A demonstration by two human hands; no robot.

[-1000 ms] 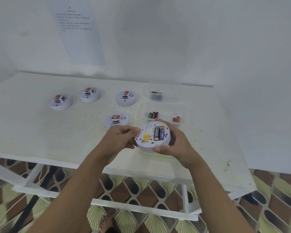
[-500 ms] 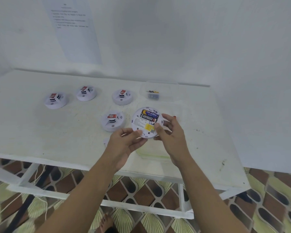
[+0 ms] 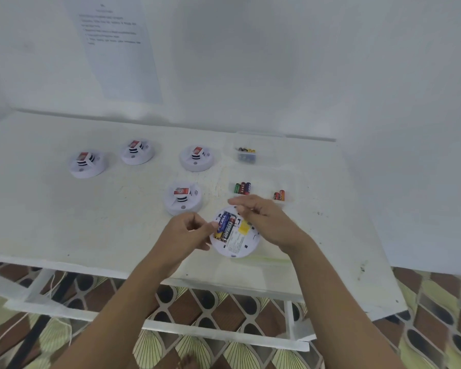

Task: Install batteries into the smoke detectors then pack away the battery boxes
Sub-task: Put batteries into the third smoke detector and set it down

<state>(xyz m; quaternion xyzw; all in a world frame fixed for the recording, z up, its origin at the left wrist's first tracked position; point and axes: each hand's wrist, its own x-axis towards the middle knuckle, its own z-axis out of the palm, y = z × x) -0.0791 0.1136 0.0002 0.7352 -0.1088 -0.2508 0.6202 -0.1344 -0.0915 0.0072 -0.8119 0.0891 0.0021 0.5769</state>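
**Inventory: smoke detectors and battery stock on white table**

Item 1: upturned smoke detector, back side up, near the front edge of the white table; two batteries lie side by side in its open compartment; yellow label beside them.

Item 2: left hand, fingers curled, thumb and fingertips at the detector's left rim; whether it actually pinches the rim cannot be told.

Item 3: right hand, loosely curled over the detector's upper right part, fingertips above the compartment end; grip on anything not discernible.

Item 4: four further smoke detectors, face up, each with a red sticker; one just behind the left hand; three in a row farther back: left, middle, right.

Item 5: clear battery box at the rear, a few cells inside; a group of batteries in a clear tray beyond the right hand; a smaller group to its right.

Item 6: printed paper sheet on the wall behind; text illegible.
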